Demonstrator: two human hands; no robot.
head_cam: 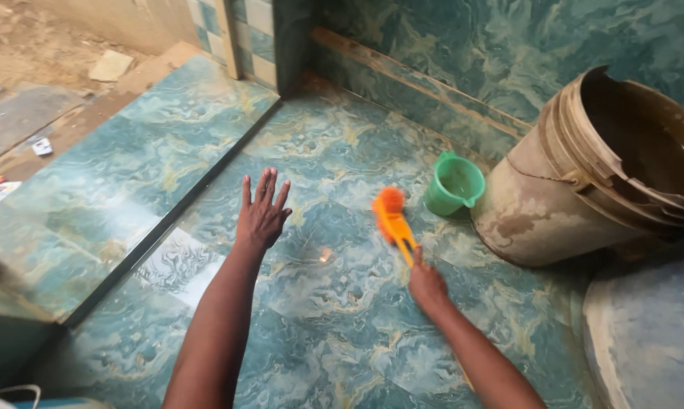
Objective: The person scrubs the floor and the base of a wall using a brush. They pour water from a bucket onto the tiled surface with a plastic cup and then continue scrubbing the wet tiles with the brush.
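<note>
Teal marbled floor tiles fill the head camera's view. The right hand has its fingers wrapped around the handle of an orange scrub brush, blurred, its head low over the floor near a small green cup. The left hand is held open, fingers spread, palm down. A grimy tan bucket sits tilted beside the cup.

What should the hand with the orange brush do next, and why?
Probably bring the brush down onto the tiles in front of the cup. The right hand holds it by the handle, head raised and blurred, while the left hand is spread open, holding nothing. The tile between them looks wet.
</note>
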